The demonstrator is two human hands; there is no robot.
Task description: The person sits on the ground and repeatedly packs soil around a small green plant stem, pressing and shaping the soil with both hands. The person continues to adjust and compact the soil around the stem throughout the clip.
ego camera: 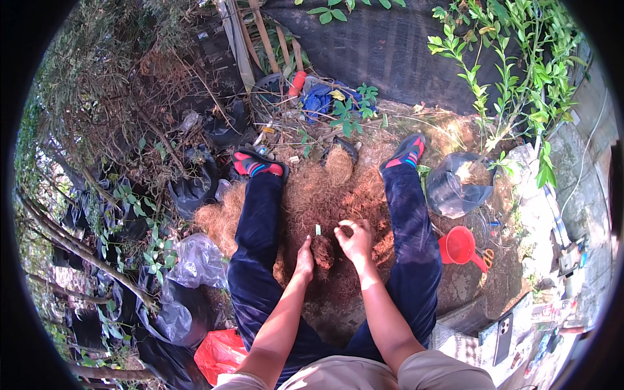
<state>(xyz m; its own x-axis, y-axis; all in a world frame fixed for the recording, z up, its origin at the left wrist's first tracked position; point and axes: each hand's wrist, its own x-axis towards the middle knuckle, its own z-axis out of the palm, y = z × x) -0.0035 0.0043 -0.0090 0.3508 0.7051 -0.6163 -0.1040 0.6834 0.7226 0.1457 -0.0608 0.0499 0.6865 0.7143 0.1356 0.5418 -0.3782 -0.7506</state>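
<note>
My left hand (pixel 304 259) cradles the side of a rounded clump of brown fibre (pixel 322 253), which looks like coconut coir. Its fingers are mostly hidden behind and under the clump. A small pale green piece (pixel 318 229) sticks up at the clump's far end. To the right, apart from the clump, my right hand (pixel 357 240) hovers with thumb and forefinger curled towards each other; whether anything fine is between them is too small to tell. Loose reddish-brown fibre (pixel 336 200) covers the ground between my legs.
Paler fibre (pixel 222 214) lies beyond my left leg, near a clear plastic bag (pixel 197 261) and a red plastic bag (pixel 222 356). On the right are a red dipper (pixel 458 245), scissors (pixel 488 258), a potted plant in a black grow bag (pixel 451 190) and a phone (pixel 503 336).
</note>
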